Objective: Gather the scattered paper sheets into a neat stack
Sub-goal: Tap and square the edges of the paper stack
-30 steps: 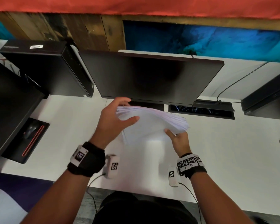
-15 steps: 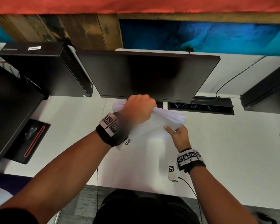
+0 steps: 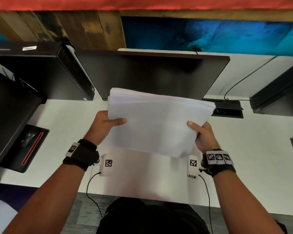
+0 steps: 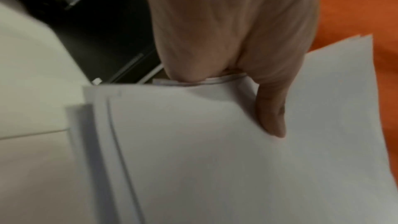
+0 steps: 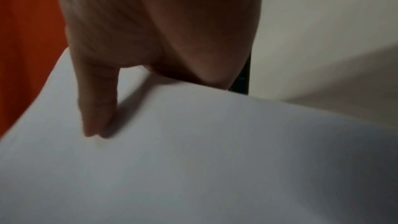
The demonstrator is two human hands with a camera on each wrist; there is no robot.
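Note:
A thick stack of white paper sheets (image 3: pixel 152 122) is held up off the white desk (image 3: pixel 243 149), tilted toward me, in front of the dark monitor (image 3: pixel 150 73). My left hand (image 3: pixel 108 123) grips its left edge, thumb on top and fingers behind. My right hand (image 3: pixel 200 132) grips the lower right edge the same way. In the left wrist view the thumb lies on the sheets (image 4: pixel 215 159), whose edges are slightly uneven. In the right wrist view the thumb presses the top sheet (image 5: pixel 215 159). The fingers behind the stack are hidden.
A black computer case (image 3: pixel 41 71) stands at the back left, another dark screen (image 3: pixel 5 115) at the far left with a mouse on a black pad (image 3: pixel 29 146). A cable box (image 3: pixel 228 109) and another black case (image 3: pixel 281 95) sit at the right.
The left hand came off the top of the stack and took its left edge. Both hands have raised the stack and spread apart; the sheets now face me.

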